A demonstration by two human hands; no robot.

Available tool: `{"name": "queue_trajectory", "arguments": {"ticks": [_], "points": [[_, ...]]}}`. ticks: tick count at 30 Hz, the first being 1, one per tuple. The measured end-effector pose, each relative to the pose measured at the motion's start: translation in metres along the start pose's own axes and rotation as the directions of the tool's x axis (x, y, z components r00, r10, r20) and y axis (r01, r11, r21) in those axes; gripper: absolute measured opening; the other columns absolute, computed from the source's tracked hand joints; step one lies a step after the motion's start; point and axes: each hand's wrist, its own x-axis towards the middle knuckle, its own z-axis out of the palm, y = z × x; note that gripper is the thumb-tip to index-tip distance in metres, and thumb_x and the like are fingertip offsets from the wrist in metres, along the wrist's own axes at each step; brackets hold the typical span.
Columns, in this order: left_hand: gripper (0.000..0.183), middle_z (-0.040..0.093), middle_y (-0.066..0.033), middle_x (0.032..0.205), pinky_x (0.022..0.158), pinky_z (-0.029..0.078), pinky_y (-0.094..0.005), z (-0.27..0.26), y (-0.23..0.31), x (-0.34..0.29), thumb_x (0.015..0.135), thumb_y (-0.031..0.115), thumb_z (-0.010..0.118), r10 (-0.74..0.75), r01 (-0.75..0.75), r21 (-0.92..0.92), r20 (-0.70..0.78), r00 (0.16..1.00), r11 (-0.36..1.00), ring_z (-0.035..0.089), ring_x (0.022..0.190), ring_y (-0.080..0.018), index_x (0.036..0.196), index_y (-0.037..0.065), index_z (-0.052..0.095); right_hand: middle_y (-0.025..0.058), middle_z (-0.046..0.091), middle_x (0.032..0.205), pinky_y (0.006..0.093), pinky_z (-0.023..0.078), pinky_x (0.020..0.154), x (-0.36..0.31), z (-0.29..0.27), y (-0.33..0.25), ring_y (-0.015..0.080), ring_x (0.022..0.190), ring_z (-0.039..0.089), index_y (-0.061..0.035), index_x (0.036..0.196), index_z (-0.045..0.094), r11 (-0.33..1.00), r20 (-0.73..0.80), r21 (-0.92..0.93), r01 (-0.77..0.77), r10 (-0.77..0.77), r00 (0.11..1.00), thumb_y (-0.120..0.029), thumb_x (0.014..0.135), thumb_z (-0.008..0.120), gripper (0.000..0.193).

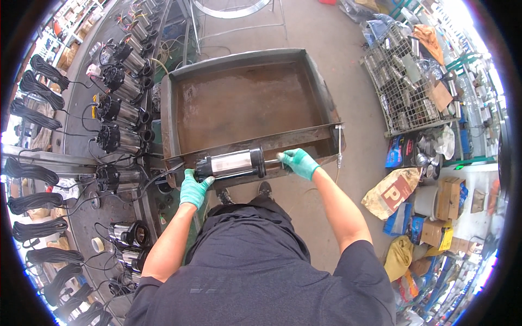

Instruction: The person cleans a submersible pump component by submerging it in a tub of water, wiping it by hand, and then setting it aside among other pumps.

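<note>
Pump, a short steel cylinder with black caps at both ends, lies on its side between my two hands, held level over the near rim of the rusty metal tank. My left hand, in a green glove, is closed around the pump's black left end from below, where a black cable leaves it and runs off toward the workbench. My right hand, also gloved in green, grips the narrow fitting that sticks out of the pump's right end, fingers curled over it.

Just beyond the pump, the tank stretches away from me, a broad shallow tray with brown, murky water covering its bottom. At the tank's near right corner a thin metal rod stands upright against the wall. My shoes show on the concrete floor just on my side of the tank's near rim.

Left of the tank, the curved workbench carries a row of similar pumps lying side by side, each with its own black cable, and coiled black cable bundles hang along the bench's far left edge. A roll of tape lies on the bench nearer to me. Right of the tank, well apart from it, a wire mesh basket holds metal parts, and nearer to me sacks and cardboard boxes crowd the floor.
</note>
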Motion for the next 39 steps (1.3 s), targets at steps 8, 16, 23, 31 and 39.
{"name": "queue_trajectory", "arguments": {"ticks": [8,16,23,31,39], "points": [[0.074,0.07,-0.0239,0.112,0.093,0.052,-0.0413,-0.006,0.002,0.001,0.077,0.034,0.088,-0.007,0.009,0.054,-0.042,0.999,0.999,0.068,0.105,-0.0364,0.127,-0.006,0.051,0.016,0.066,0.115,0.0411,0.054,0.09,0.005,0.011,0.016,0.034,0.101,0.065,-0.008,0.124,0.066,0.764,-0.204,-0.378,0.523,-0.619,0.758,-0.011,0.096,0.06,0.03],[0.07,0.07,-0.0245,0.113,0.095,0.052,-0.042,0.002,0.005,-0.007,0.078,0.033,0.088,-0.061,0.06,0.096,0.002,0.998,0.994,0.068,0.109,-0.0371,0.125,-0.003,0.05,0.0095,0.07,0.101,0.0389,0.054,0.082,0.0,0.013,0.046,0.0261,0.093,0.067,-0.0048,0.116,0.068,0.847,-0.162,-0.279,0.453,-0.506,0.847,-0.026,0.101,0.062,0.026],[0.07,0.071,-0.0236,0.11,0.092,0.052,-0.0423,0.002,0.0,-0.001,0.079,0.034,0.088,-0.069,0.068,0.108,0.003,0.998,0.992,0.069,0.105,-0.0369,0.124,-0.003,0.049,-0.0022,0.057,0.067,0.0278,0.042,0.047,0.007,0.032,0.011,0.0089,0.05,0.048,-0.009,0.108,0.065,0.83,-0.084,0.541,-0.132,0.209,0.974,-0.041,0.105,0.056,0.033],[0.069,0.071,-0.0233,0.107,0.09,0.053,-0.0424,0.0,0.0,0.002,0.077,0.034,0.089,-0.061,0.06,0.114,0.007,0.998,0.992,0.069,0.102,-0.0365,0.122,-0.002,0.05,0.0155,0.063,0.129,0.0437,0.053,0.095,-0.013,-0.005,0.013,0.0341,0.113,0.063,-0.0092,0.129,0.064,0.517,0.122,-0.676,0.526,-0.625,0.771,-0.019,0.082,0.078,0.049],[0.07,0.07,-0.0232,0.109,0.092,0.053,-0.0415,0.006,-0.009,0.002,0.078,0.03,0.089,-0.033,0.035,0.109,-0.02,0.999,0.993,0.068,0.103,-0.0345,0.123,-0.003,0.048,0.001,0.067,0.083,0.0305,0.053,0.069,0.015,0.013,0.019,0.0112,0.074,0.062,-0.0012,0.11,0.074,0.941,-0.01,0.3,-0.157,0.168,0.986,-0.037,0.1,0.066,0.038]]}}
